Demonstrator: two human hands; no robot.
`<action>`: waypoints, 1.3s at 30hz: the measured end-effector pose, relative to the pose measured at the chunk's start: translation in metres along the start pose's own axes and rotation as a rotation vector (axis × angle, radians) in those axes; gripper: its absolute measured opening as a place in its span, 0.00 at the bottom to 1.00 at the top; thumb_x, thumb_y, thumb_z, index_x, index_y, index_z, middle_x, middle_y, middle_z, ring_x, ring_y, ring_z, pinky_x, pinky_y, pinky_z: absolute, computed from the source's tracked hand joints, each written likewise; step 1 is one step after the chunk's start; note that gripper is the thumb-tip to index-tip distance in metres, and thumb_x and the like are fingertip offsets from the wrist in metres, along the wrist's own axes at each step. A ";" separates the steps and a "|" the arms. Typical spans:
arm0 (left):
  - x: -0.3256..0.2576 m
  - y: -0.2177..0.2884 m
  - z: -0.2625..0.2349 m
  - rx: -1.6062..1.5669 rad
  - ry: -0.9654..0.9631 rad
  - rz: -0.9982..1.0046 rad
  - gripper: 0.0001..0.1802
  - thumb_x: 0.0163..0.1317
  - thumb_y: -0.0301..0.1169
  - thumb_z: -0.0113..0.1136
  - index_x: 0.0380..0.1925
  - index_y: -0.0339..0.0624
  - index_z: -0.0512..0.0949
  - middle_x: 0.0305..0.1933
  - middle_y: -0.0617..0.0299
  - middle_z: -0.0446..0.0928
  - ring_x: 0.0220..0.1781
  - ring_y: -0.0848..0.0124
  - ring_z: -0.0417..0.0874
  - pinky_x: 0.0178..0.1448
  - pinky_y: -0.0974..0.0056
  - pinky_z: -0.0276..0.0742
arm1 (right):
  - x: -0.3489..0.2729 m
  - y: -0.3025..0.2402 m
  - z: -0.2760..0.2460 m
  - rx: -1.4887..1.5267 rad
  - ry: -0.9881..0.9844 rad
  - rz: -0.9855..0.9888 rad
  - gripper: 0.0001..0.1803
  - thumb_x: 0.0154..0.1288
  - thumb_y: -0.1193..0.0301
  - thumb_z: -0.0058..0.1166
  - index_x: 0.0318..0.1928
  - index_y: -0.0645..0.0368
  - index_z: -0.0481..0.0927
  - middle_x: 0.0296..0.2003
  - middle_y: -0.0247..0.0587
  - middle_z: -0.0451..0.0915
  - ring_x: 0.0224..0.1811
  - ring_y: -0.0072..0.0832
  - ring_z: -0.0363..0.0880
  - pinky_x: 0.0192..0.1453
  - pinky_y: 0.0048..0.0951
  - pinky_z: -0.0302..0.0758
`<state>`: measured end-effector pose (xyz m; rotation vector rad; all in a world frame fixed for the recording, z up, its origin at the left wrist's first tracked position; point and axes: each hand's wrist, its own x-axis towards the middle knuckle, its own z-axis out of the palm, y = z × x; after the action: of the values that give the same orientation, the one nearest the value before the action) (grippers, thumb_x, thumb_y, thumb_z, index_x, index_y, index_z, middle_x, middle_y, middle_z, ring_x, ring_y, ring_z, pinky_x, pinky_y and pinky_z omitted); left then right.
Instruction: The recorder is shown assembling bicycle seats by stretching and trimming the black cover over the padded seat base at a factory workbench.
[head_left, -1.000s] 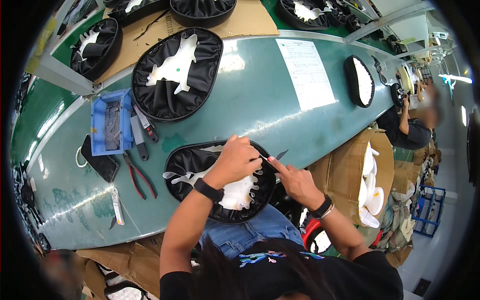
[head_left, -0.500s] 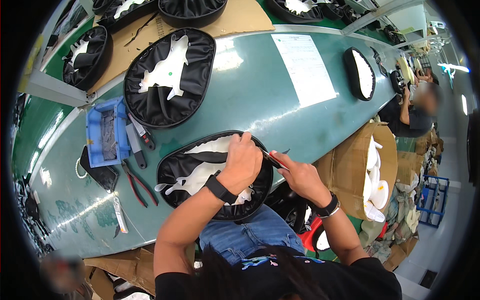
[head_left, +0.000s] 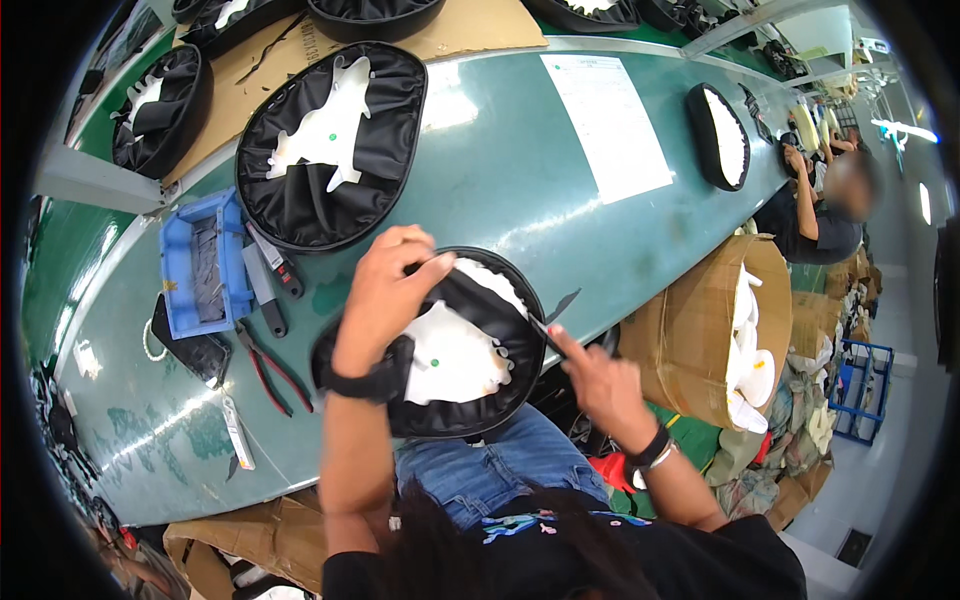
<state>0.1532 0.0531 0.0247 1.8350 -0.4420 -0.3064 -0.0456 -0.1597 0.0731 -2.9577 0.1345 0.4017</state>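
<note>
A rounded black-covered pad (head_left: 435,420) lies at the table's near edge by my lap, its white inside showing between gathered black folds. My left hand (head_left: 390,285) is over its upper left rim, fingers curled and thumb pressed in; what they pinch, if anything, is hidden. My right hand (head_left: 605,390) is closed around a knife (head_left: 560,340) with a reddish handle, its thin blade at the pad's right rim. A black scrap (head_left: 563,304) sits on the table just beyond the blade.
Another black-covered pad (head_left: 395,190) lies beyond mine. Left are a blue bin (head_left: 170,275), a flat-bladed tool (head_left: 264,290), pliers (head_left: 265,370) and a phone (head_left: 195,345). Paper (head_left: 610,130) lies farther off. An open carton (head_left: 690,330) stands right; a co-worker (head_left: 825,215) sits beyond.
My left hand has moved left along the rim, uncovering more of the pad's white inside. My right hand has shifted slightly down and right with the knife. More of the black scrap shows.
</note>
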 end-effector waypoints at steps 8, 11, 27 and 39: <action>-0.049 0.045 0.004 -0.195 -0.155 -0.107 0.12 0.53 0.26 0.60 0.16 0.33 0.72 0.39 0.50 0.82 0.47 0.59 0.81 0.50 0.61 0.74 | 0.112 0.037 -0.042 -0.088 -0.215 -0.520 0.28 0.64 0.64 0.53 0.65 0.30 0.67 0.22 0.37 0.75 0.18 0.38 0.75 0.19 0.34 0.68; -0.046 0.032 0.033 0.335 -0.150 0.006 0.12 0.51 0.30 0.61 0.15 0.35 0.73 0.28 0.53 0.80 0.37 0.60 0.80 0.41 0.59 0.74 | 0.127 0.030 -0.044 -0.069 -0.263 -0.608 0.28 0.65 0.65 0.52 0.65 0.29 0.66 0.22 0.38 0.75 0.18 0.38 0.76 0.19 0.34 0.67; -0.022 -0.007 -0.009 -0.931 -0.102 0.298 0.20 0.37 0.23 0.65 0.08 0.37 0.58 0.12 0.66 0.53 0.22 0.69 0.57 0.38 0.60 0.57 | 0.033 0.010 -0.022 0.018 -0.170 -0.167 0.34 0.63 0.73 0.50 0.70 0.42 0.61 0.21 0.44 0.70 0.15 0.40 0.72 0.17 0.40 0.68; -0.018 -0.002 0.038 0.534 -0.254 0.419 0.11 0.49 0.34 0.63 0.16 0.40 0.78 0.23 0.55 0.76 0.25 0.56 0.72 0.28 0.57 0.65 | 0.086 0.011 -0.044 0.008 -0.269 -0.314 0.31 0.64 0.73 0.49 0.67 0.38 0.63 0.22 0.43 0.75 0.19 0.43 0.76 0.21 0.40 0.71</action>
<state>0.1214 0.0292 0.0110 2.1593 -1.1543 -0.1370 0.0473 -0.1840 0.0905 -2.8126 -0.3527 0.7393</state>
